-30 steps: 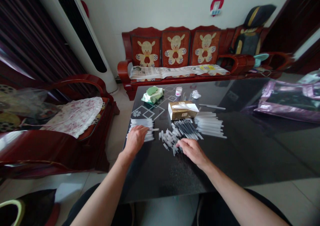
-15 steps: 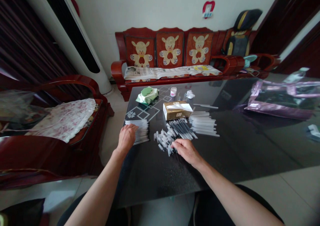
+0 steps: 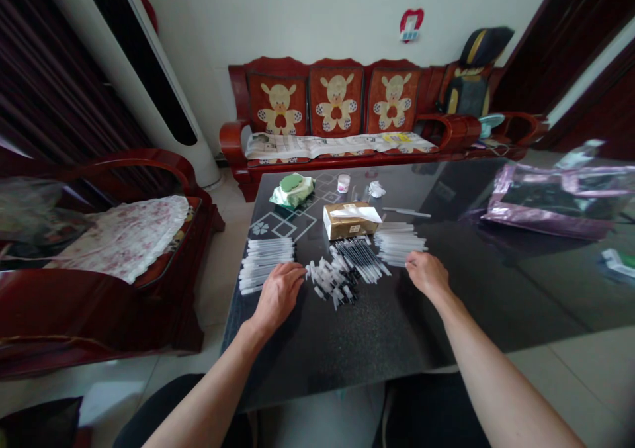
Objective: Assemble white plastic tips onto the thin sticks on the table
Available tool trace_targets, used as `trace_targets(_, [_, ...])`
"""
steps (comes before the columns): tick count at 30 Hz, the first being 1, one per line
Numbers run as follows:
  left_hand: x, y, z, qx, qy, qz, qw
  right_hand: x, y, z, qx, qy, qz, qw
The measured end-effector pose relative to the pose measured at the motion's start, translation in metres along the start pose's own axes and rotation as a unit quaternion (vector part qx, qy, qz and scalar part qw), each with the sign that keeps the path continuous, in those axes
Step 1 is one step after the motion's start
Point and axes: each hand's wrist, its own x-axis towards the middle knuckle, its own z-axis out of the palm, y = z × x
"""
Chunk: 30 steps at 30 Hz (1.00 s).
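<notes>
My left hand is at the left edge of a loose pile of pen caps, whitish and black, its fingertips closed on a cap there. To its left lies a row of capped pens, side by side. My right hand pinches the near end of a white pen barrel in the stack of translucent barrels; its fingertips partly hide that barrel. Between the caps and the barrels lies a bundle of dark pen refills with pale ends.
On the dark glossy table stand a gold tissue box, a green wipes pack, a small white tub and a crumpled tissue. Two loose barrels lie behind. A purple-edged clear bag is at right.
My left hand has moved right from the row of pens to the caps. My right hand has left the caps and moved right to the white barrels.
</notes>
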Motion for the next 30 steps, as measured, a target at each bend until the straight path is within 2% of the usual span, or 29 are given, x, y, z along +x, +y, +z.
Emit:
trace_targets(9, [0.000,-0.001,0.000,-0.014,-0.001,-0.001,1.000,-0.001,0.000,0.001,-0.064,-0.031,-0.005,0.997])
trace_targets(17, [0.001,0.000,0.002,-0.026,0.000,-0.009,1.000,-0.007,-0.003,-0.009,-0.096,-0.081,-0.041,0.991])
trace_targets(20, [0.001,0.005,0.001,-0.047,-0.001,-0.019,0.999,-0.010,-0.005,-0.011,-0.091,-0.073,-0.059,0.991])
trace_targets(22, [0.002,0.009,0.000,-0.073,0.004,-0.029,0.997,-0.014,-0.009,-0.009,-0.045,-0.060,-0.076,0.994])
trace_targets(24, [0.002,0.014,0.000,-0.101,0.005,-0.045,0.994,-0.021,-0.017,-0.005,0.052,-0.055,-0.103,0.992])
trace_targets(26, [0.002,0.020,0.002,-0.127,0.004,-0.068,0.990,-0.032,-0.031,0.001,0.182,-0.065,-0.145,0.970])
trace_targets(28, [0.001,0.026,0.007,-0.164,-0.005,-0.098,0.981,-0.046,-0.050,0.007,0.295,-0.092,-0.187,0.932])
trace_targets(30, [-0.001,0.032,0.014,-0.238,-0.025,-0.138,0.961,-0.062,-0.069,0.012,0.327,-0.097,-0.213,0.916])
